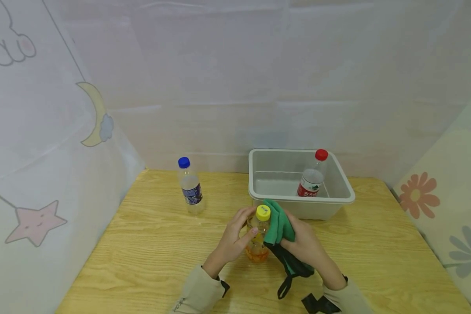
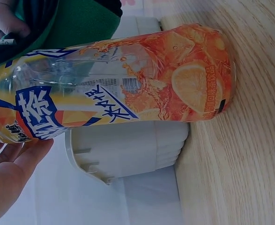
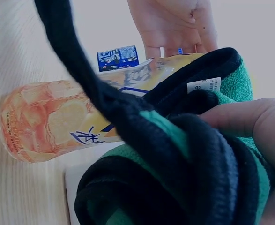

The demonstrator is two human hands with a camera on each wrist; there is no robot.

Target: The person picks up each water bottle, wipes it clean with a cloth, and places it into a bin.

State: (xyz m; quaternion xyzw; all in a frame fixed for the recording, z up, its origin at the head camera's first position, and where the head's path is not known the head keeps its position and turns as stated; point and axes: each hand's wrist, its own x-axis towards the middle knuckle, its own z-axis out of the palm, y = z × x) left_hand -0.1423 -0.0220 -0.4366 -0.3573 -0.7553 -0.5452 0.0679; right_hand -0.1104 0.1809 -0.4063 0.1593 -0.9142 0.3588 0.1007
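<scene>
Gripping the yellow-capped bottle (image 1: 257, 252) by its upper part, the left hand (image 1: 232, 237) steadies it upright in front of the tub (image 1: 302, 210); the right hand (image 1: 305, 243) clutches a cloth (image 1: 278, 226) against its side.

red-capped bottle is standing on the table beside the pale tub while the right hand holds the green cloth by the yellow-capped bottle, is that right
Not quite: the red-capped bottle is inside the pale tub, as the head view shows, while the right hand holds the green cloth by the yellow-capped bottle.
</scene>
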